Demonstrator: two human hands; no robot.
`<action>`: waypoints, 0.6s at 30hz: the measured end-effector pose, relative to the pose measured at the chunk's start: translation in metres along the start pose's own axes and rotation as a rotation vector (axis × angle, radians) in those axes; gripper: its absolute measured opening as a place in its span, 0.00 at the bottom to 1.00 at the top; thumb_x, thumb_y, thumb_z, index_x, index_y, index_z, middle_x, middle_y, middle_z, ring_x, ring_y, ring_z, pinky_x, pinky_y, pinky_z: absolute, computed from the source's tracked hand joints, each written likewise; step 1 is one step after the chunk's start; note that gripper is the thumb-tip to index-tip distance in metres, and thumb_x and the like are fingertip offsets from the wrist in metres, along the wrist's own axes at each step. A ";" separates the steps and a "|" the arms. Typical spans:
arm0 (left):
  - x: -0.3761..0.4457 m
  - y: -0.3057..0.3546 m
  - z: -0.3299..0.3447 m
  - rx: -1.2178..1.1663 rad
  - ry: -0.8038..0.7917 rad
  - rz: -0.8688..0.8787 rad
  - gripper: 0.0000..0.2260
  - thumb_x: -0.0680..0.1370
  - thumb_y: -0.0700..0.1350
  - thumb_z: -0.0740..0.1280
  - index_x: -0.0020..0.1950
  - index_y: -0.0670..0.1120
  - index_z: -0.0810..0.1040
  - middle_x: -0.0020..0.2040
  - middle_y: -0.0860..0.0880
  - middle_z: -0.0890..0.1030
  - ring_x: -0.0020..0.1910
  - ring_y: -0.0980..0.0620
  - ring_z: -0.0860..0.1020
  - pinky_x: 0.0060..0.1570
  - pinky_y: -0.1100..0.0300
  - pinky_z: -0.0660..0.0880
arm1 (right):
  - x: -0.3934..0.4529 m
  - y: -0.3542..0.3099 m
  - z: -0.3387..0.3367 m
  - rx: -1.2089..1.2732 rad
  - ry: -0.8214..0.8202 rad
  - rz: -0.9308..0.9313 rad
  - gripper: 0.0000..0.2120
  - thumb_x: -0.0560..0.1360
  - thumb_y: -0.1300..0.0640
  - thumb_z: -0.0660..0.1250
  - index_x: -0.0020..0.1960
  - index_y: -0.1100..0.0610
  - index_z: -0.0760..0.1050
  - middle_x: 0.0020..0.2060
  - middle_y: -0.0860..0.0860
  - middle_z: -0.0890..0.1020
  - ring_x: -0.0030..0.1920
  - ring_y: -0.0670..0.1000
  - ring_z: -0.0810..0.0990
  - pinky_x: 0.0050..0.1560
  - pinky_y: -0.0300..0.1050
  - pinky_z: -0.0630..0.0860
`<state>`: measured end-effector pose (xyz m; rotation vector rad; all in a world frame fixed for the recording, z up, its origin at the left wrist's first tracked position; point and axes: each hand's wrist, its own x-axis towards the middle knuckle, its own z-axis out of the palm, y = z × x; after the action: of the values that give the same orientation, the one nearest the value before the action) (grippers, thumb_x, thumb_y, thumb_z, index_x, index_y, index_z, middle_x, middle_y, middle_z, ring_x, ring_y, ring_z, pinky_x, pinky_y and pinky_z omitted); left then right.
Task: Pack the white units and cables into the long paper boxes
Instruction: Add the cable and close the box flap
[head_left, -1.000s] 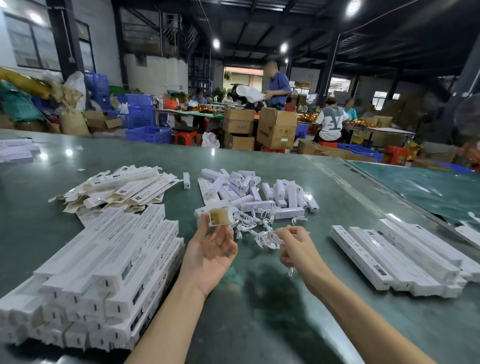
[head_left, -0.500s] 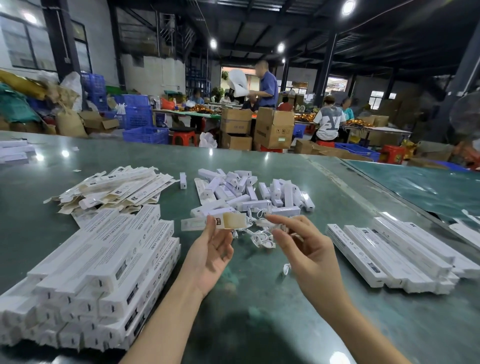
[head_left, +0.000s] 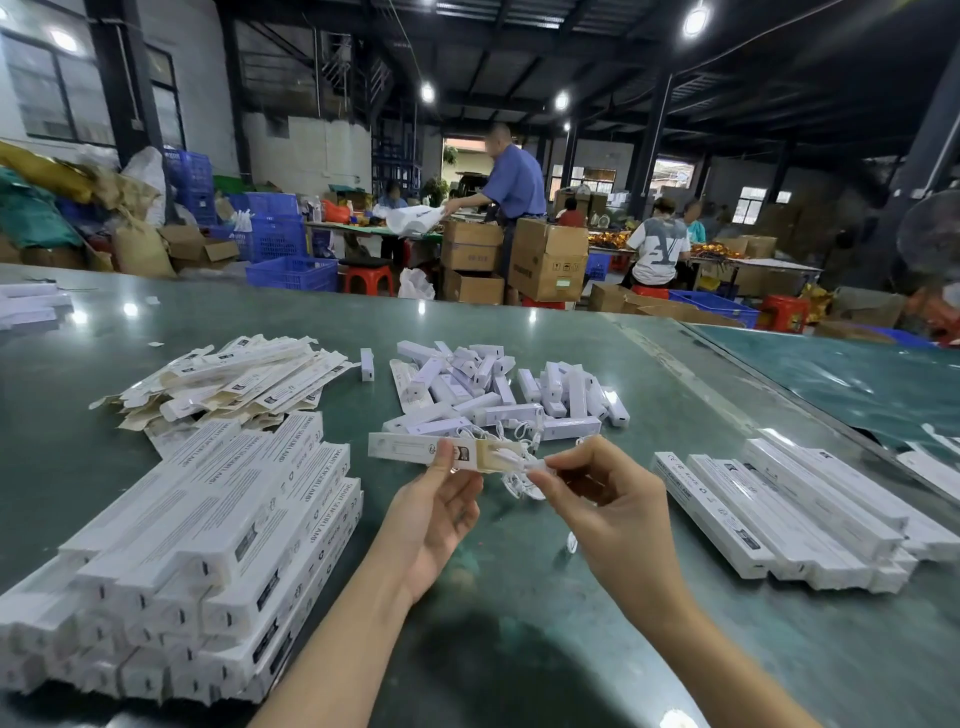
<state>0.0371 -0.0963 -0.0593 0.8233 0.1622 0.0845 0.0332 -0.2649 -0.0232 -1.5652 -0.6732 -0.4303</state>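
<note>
Above the table's near middle, left hand pinched an open-ended box; right hand pinched a cable at its mouth. Cable looked light, floppy: best gripped near the plug.

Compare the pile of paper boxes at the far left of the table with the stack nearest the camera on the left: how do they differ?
The far pile lies loose and fanned out, with brownish insides and open flaps showing; the near stack is squared up in tidy layers. The far boxes look flattened; the near ones keep their full box shape, ends shut. The near stack shows printed text on its faces; on the far pile none can be read. Both are long white paper boxes on the green table.
</note>
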 end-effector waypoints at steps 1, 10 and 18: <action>-0.001 -0.001 0.001 0.020 -0.008 0.001 0.15 0.69 0.54 0.69 0.49 0.46 0.81 0.39 0.50 0.84 0.33 0.57 0.81 0.34 0.64 0.74 | 0.002 0.002 0.001 -0.049 0.002 -0.020 0.08 0.69 0.62 0.76 0.37 0.56 0.77 0.33 0.49 0.82 0.32 0.45 0.77 0.38 0.39 0.75; -0.003 -0.007 0.007 0.159 -0.057 -0.004 0.16 0.69 0.54 0.70 0.48 0.43 0.80 0.37 0.48 0.83 0.32 0.55 0.79 0.35 0.63 0.73 | 0.028 0.004 -0.007 -0.668 -0.237 -0.704 0.11 0.72 0.60 0.73 0.35 0.61 0.74 0.31 0.50 0.73 0.33 0.50 0.70 0.28 0.45 0.71; -0.004 -0.008 0.009 0.198 -0.142 -0.034 0.19 0.67 0.56 0.71 0.48 0.42 0.81 0.38 0.46 0.83 0.32 0.55 0.77 0.34 0.63 0.74 | 0.048 0.002 -0.022 -0.913 -0.464 -1.030 0.08 0.69 0.69 0.73 0.36 0.60 0.76 0.31 0.52 0.74 0.32 0.54 0.70 0.21 0.48 0.68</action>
<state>0.0345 -0.1091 -0.0589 1.0206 0.0510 -0.0229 0.0731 -0.2783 0.0088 -2.0844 -1.8397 -1.2841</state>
